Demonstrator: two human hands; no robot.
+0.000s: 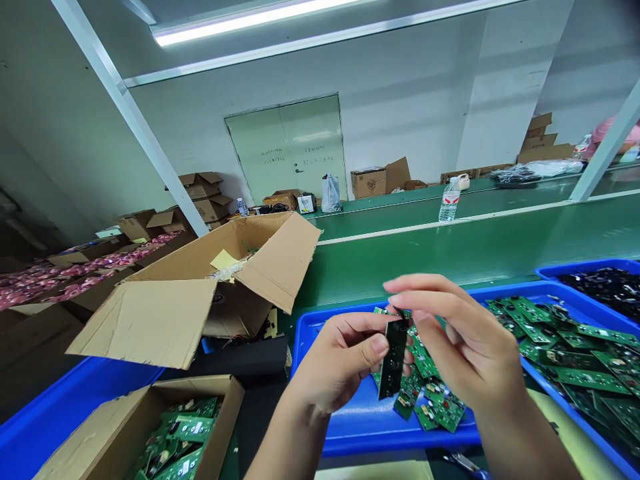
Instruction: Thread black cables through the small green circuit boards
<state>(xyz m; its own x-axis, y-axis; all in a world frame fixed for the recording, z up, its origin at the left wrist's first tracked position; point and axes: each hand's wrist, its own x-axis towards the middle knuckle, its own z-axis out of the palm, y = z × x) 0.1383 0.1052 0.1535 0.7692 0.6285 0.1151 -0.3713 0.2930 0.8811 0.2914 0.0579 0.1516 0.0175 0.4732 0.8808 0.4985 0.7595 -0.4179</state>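
a person's two bare hands meet over a blue tray (350, 427), seen from the wearer's own head; take the held board as the centre of a clock face, with twelve at the top of the view. the left hand (345, 353), at nine o'clock, pinches a narrow, dark circuit board (393, 363) between thumb and fingers, tilted nearly upright above the tray. the right hand (465, 340), between two and three o'clock, curves in with its fingertips close to the board's upper end; thumb and forefinger are near each other, but i cannot tell whether they grip a small part or touch the board. just beside the board, at four o'clock, green circuit boards (445, 405) lie loosely in the tray. at three o'clock a second blue tray (570, 421) holds a heap of more green boards (575, 377), and between two and three, farther off, black parts (605, 287) fill another. a hand tool (463, 461) lies between four and five. between eight and nine, a small carton (225, 413) contains green boards too; between nine and ten stands a large open carton (165, 313). a water bottle (449, 202) stands at one o'clock.
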